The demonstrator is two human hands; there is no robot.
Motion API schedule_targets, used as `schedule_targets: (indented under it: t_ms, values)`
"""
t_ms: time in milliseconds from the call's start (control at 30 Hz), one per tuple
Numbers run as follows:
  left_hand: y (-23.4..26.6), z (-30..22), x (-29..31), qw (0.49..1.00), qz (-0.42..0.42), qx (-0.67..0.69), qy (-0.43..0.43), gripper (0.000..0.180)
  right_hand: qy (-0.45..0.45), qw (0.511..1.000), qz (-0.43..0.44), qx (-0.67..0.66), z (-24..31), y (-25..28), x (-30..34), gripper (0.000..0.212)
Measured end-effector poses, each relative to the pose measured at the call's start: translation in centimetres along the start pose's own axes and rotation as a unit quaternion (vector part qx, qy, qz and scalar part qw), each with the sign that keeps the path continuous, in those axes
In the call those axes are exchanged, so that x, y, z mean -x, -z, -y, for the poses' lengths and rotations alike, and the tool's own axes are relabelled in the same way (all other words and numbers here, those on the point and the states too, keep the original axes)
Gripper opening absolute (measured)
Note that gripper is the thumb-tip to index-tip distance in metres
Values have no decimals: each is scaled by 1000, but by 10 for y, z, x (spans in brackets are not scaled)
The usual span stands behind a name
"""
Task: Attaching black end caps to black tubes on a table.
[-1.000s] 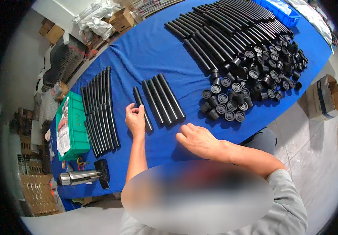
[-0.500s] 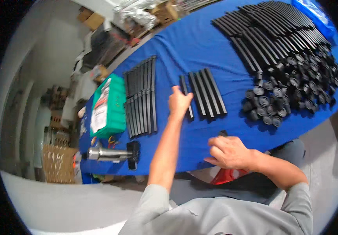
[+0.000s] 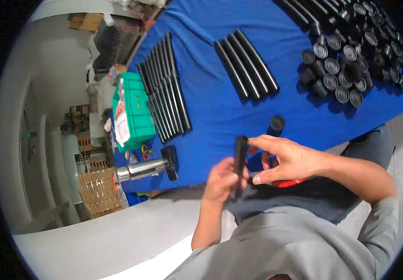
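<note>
Wrapped around a black tube [image 3: 240, 154] is my left hand [image 3: 219, 183], holding it nearly upright by its lower part over the table's near edge. My right hand [image 3: 295, 161] is beside it with thumb and fingers apart; its index fingertip is at the tube's upper end, and whether it touches cannot be told. A single round black cap [image 3: 277, 124] stands on the blue cloth just beyond my right hand. Farther off lies a small row of black tubes [image 3: 247, 65]. Something red shows below my right hand, mostly hidden.
More tubes [image 3: 164, 88] lie in two rows at the left, by a green crate [image 3: 138, 109] with papers. A shiny metal cylinder [image 3: 145, 170] with a black end lies near the left edge. A heap of black caps [image 3: 344, 70] covers the far right, with further tubes behind.
My left hand has picked a tube from the middle row and brought it back toward me. My right hand's fingers have opened and reach to the tube's end. The view has shifted.
</note>
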State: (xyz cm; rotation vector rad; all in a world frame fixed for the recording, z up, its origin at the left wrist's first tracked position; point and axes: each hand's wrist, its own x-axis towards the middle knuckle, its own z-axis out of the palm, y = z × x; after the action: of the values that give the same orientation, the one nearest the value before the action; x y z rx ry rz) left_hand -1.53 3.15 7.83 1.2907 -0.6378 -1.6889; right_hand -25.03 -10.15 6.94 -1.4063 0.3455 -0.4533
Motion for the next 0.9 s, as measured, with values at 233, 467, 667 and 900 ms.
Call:
schedule_targets:
  t_ms: [233, 467, 667, 900]
  values:
    - [-3, 43, 20, 996, 56, 35, 65, 71, 32, 990, 131, -39, -20, -12, 2, 45]
    - [-3, 41, 20, 994, 48, -20, 98, 58, -10, 986, 149, -75, -15, -14, 5, 42]
    - [-11, 53, 21, 993, -36, 27, 112, 44, 4, 989, 129, -70, -20, -14, 5, 41]
    - [-6, 44, 19, 992, 40, 77, 94, 34, 0, 991, 116, -71, -15, -14, 5, 39]
